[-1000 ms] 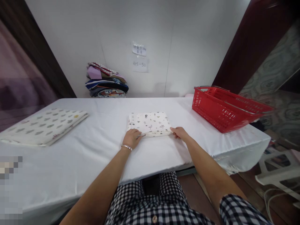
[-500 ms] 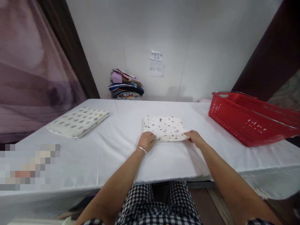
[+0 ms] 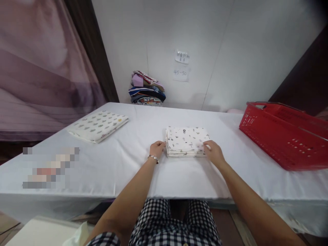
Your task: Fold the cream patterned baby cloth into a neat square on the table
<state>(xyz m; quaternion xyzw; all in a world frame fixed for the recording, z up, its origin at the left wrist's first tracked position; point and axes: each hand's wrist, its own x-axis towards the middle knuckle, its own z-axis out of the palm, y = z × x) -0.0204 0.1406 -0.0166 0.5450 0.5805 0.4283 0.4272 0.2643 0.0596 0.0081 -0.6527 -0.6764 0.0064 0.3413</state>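
Note:
A white cloth point(image 3: 187, 138) with small printed motifs lies folded into a layered rectangle on the table in front of me. At its left side, my left hand point(image 3: 157, 149), with a silver bracelet at the wrist, pinches the edge with its fingers drawn together. My right hand point(image 3: 214, 152) is closed at the front right corner, its fingertips over the top layer and hiding that corner. To the left rests another folded cloth point(image 3: 98, 126), white with grey heart-like shapes and one yellow mark.
A red plastic basket point(image 3: 274, 136) stands on the right of the white-covered table point(image 3: 143, 126). Several folded fabrics form a stack point(image 3: 147, 90) by the back wall. A blurred-out item point(image 3: 51, 169) is at the front left. Paper notes point(image 3: 181, 72) hang on the wall.
My left hand has moved from the front left corner to the cloth's left side. My right hand has shifted onto the top near the right corner. The camera view has turned slightly left.

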